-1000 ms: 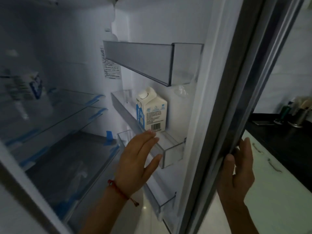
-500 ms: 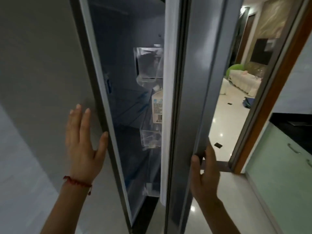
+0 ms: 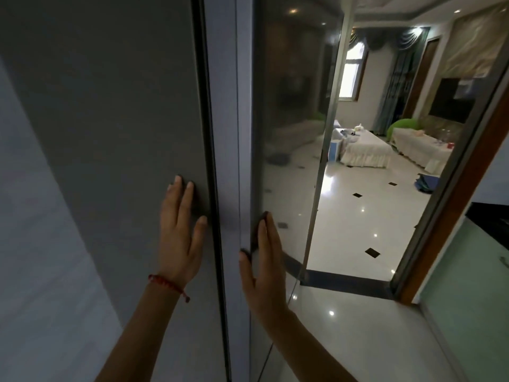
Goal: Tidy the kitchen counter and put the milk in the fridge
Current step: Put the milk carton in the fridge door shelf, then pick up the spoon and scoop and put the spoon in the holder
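Note:
The fridge door (image 3: 286, 106) stands shut against the grey fridge side (image 3: 115, 133), with only a thin dark seam between them. My left hand (image 3: 180, 235), with a red bracelet at the wrist, lies flat on the grey side panel, fingers straight. My right hand (image 3: 261, 260) presses flat on the glossy front of the door near its edge. The milk carton is hidden inside the fridge.
To the right an open doorway with a brown frame (image 3: 454, 188) leads to a tiled living room with white-covered furniture (image 3: 366, 150). A pale green cabinet (image 3: 473, 285) under a black counter (image 3: 493, 219) stands at the far right.
The fridge door has swung from open to shut, hiding the milk carton on its door shelf. My right hand went from gripping the door edge to pressing flat on its front.

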